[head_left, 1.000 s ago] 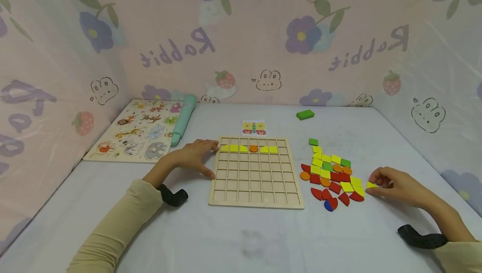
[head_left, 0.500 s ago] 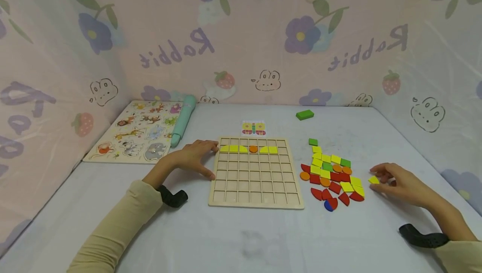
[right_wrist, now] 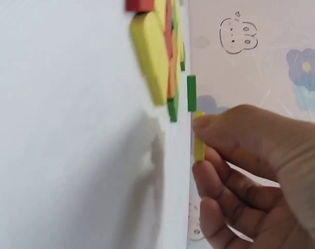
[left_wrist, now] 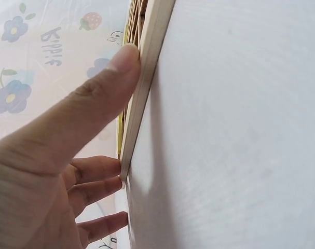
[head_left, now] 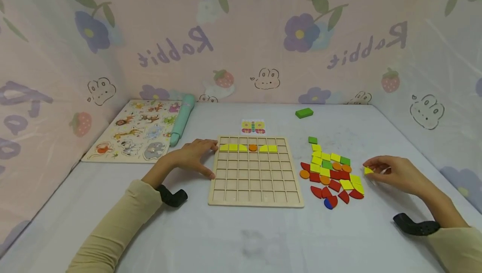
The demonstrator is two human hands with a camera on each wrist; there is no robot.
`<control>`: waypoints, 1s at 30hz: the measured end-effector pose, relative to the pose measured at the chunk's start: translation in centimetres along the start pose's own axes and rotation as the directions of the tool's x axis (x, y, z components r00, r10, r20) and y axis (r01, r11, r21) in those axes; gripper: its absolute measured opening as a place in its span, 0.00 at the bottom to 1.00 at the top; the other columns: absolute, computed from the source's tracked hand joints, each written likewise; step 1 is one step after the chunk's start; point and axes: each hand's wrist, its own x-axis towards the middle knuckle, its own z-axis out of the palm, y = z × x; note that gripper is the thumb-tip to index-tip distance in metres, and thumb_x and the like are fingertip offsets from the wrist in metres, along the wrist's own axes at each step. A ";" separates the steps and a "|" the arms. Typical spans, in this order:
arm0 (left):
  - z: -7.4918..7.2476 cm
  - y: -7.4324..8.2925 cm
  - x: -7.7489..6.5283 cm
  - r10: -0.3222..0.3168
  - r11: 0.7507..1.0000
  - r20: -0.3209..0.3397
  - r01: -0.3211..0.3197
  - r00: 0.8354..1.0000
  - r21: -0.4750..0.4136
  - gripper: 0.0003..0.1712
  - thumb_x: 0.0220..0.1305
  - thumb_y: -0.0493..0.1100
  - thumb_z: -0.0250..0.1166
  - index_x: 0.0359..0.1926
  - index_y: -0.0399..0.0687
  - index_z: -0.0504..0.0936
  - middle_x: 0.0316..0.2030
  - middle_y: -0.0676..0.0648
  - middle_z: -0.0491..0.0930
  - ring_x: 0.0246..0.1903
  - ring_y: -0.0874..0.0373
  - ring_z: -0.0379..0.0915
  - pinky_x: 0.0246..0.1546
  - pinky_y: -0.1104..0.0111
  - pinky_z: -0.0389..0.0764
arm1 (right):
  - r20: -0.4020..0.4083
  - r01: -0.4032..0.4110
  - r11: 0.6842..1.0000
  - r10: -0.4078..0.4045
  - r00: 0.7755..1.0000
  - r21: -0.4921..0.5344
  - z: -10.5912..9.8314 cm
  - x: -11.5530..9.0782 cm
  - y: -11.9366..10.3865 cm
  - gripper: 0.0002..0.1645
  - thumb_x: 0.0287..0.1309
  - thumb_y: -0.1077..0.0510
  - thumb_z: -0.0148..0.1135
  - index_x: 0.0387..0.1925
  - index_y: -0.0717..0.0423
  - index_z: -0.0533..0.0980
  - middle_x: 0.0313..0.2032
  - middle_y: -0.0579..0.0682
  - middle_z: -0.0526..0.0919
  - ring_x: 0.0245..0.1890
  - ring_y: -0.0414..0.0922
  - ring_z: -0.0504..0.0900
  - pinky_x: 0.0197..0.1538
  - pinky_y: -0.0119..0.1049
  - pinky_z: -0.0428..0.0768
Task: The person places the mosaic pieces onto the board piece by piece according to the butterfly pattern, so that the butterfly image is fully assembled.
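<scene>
My right hand [head_left: 401,175] pinches a small yellow tile [head_left: 368,171] between thumb and fingers, held off the table at the right of the loose tiles. In the right wrist view this tile [right_wrist: 199,148] appears edge-on; its full shape is partly hidden. The left hand [head_left: 193,158] rests against the left edge of a wooden grid board [head_left: 242,175], thumb and fingers spread and touching its side. Along one upper row of the board lie several yellow tiles [head_left: 233,148] and an orange disc [head_left: 253,148]. Seen from the left wrist, the thumb [left_wrist: 97,96] touches the board's rim [left_wrist: 139,109].
Loose red, yellow, green and orange tiles [head_left: 334,174] lie right of the board. Behind it is a butterfly pattern card [head_left: 253,127]. A green block [head_left: 304,113] sits at the back. An animal puzzle board [head_left: 129,132] and a mint-green stick [head_left: 182,120] lie at left.
My right hand has risen slightly and shifted a little left, toward the loose tiles, with the yellow tile turned in its fingers. The left hand stays at the board's edge.
</scene>
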 end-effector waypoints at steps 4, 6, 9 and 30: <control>0.0 -0.1 0.1 0.004 1.000 -0.002 -0.004 1.000 -0.006 0.47 0.44 0.65 0.70 0.61 0.48 0.65 0.69 0.43 0.54 0.67 0.42 0.48 0.59 0.41 0.57 | -0.006 0.057 0.997 -0.056 0.998 0.050 -0.1 2.8 -2.6 0.21 0.49 0.56 0.70 0.44 0.62 0.79 0.37 0.52 0.82 0.33 0.43 0.74 0.33 0.25 0.75; -0.1 -0.2 0.2 0.008 1.000 -0.005 -0.008 1.000 -0.008 0.47 0.44 0.65 0.70 0.60 0.48 0.65 0.69 0.43 0.54 0.67 0.42 0.48 0.59 0.40 0.57 | -0.005 0.104 0.992 -0.104 0.995 0.066 0.1 4.5 -4.3 0.20 0.49 0.57 0.70 0.44 0.62 0.79 0.38 0.53 0.82 0.34 0.45 0.74 0.34 0.25 0.75; -0.1 -0.1 0.1 0.000 1.000 -0.005 0.000 1.000 -0.010 0.47 0.44 0.65 0.70 0.60 0.48 0.65 0.69 0.43 0.54 0.67 0.42 0.48 0.59 0.40 0.56 | -0.004 0.186 0.979 -0.186 0.983 0.084 0.6 7.3 -7.0 0.19 0.48 0.61 0.70 0.44 0.62 0.79 0.38 0.53 0.82 0.34 0.45 0.75 0.36 0.27 0.76; 0.0 0.2 0.1 -0.019 1.000 0.000 0.019 1.000 -0.018 0.47 0.43 0.64 0.71 0.61 0.47 0.65 0.69 0.43 0.54 0.68 0.42 0.47 0.60 0.41 0.55 | 0.147 0.297 0.910 -0.349 0.925 0.289 5.9 15.3 -13.2 0.16 0.48 0.61 0.69 0.42 0.60 0.80 0.38 0.50 0.82 0.34 0.43 0.77 0.41 0.36 0.78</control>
